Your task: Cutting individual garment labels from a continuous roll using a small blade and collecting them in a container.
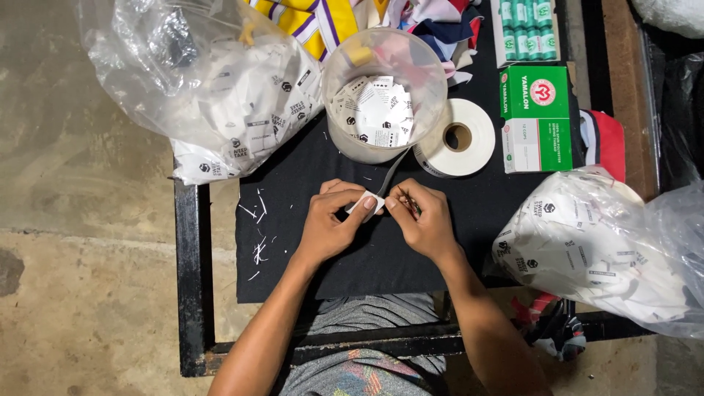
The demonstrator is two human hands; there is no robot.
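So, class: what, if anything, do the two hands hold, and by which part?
Both hands pinch one small white label: the left hand at its left end, the right hand at its right end, where the white tape runs off.

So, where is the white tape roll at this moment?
In the head view, the white tape roll lies on the black cloth, between the clear tub and the green box.

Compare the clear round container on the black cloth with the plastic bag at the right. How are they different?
The clear round container is rigid, stands upright and open, and holds only a few white labels at its bottom. The plastic bag is soft and crumpled, lies on its side at the table edge, and is stuffed full. Both are see-through and hold white labels with dark print.
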